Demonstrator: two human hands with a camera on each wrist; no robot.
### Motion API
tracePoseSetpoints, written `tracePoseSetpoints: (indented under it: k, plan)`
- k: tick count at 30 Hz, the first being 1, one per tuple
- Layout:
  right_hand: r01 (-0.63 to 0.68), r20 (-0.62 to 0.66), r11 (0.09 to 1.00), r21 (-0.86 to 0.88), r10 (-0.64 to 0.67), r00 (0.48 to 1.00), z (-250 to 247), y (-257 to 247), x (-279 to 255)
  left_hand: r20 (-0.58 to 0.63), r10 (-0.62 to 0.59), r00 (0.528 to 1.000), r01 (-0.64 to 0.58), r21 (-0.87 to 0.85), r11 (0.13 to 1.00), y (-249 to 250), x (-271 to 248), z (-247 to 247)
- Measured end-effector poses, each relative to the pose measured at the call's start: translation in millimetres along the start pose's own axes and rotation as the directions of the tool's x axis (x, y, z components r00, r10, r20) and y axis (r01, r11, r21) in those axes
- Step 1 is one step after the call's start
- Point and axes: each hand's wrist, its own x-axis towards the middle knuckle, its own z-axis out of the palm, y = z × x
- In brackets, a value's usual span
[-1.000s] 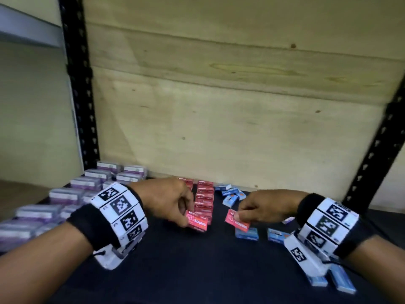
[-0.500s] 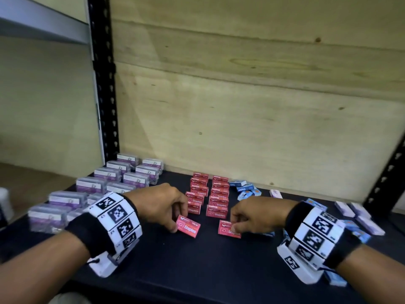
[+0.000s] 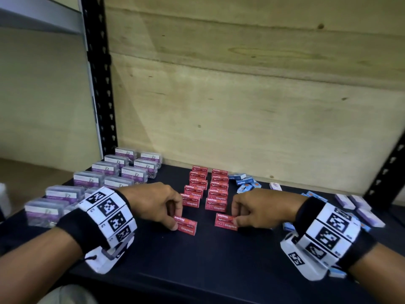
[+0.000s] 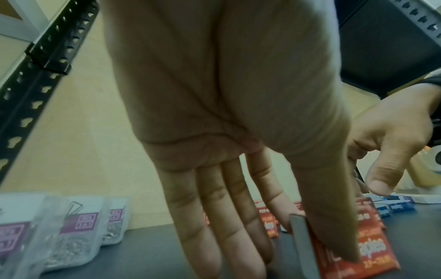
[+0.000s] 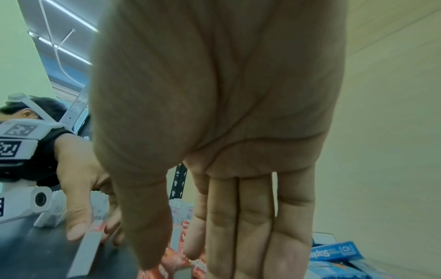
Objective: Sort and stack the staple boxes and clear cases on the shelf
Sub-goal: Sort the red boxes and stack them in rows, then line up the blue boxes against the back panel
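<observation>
Two rows of red staple boxes (image 3: 208,189) run back along the black shelf (image 3: 197,260). My left hand (image 3: 175,220) pinches a red staple box (image 3: 187,224) in front of the left row; the left wrist view shows the thumb on its top (image 4: 334,251). My right hand (image 3: 235,219) pinches another red staple box (image 3: 224,221) in front of the right row, also seen under the thumb in the right wrist view (image 5: 198,264). Both boxes lie low at the shelf surface. Clear cases (image 3: 98,178) with purple labels stand in rows at the left.
Blue staple boxes (image 3: 245,183) lie loose behind my right hand, with more by the right wrist (image 5: 334,251). Pale lilac boxes (image 3: 359,207) sit at the far right. A wooden back panel (image 3: 241,106) and black uprights (image 3: 98,84) bound the shelf.
Both hands have come down and toward me with their red boxes. The boxes were tilted in the air and now lie level at the shelf, in front of the two rows.
</observation>
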Motion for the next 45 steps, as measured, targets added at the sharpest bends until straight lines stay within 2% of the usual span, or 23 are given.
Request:
tracePoseSetpoints:
  k: [13,18,26,34,40,45]
  plan:
    - [0.004,0.027,1.000,-0.027,-0.003,1.000,-2.1,-6.2,8.7,-0.128,-0.067,0.990,0.084,0.134,0.987,-10.8,4.8,-3.0]
    - [0.012,0.007,0.998,-0.058,-0.011,1.000,-1.1,-10.9,15.3,-0.098,-0.096,0.991,0.110,0.154,0.982,-7.6,6.9,-6.8]
    - [-0.003,-0.024,0.996,-0.086,0.001,1.000,-0.7,-16.9,21.2,-0.092,-0.095,0.991,0.118,0.296,0.948,3.6,12.5,-6.3]
    - [0.011,-0.028,0.997,-0.071,-0.013,1.000,0.6,-13.5,21.8,-0.085,-0.109,0.990,0.131,0.318,0.939,6.2,13.7,-6.6]
    - [0.023,-0.021,1.000,0.004,-0.023,1.000,2.0,-5.1,21.1,-0.034,-0.167,0.985,0.171,0.228,0.959,9.2,9.5,-11.9]
    - [0.013,0.016,0.995,0.099,-0.014,1.000,-5.2,16.0,7.1,-0.121,-0.161,0.980,0.186,0.235,0.954,19.4,8.0,-29.0]
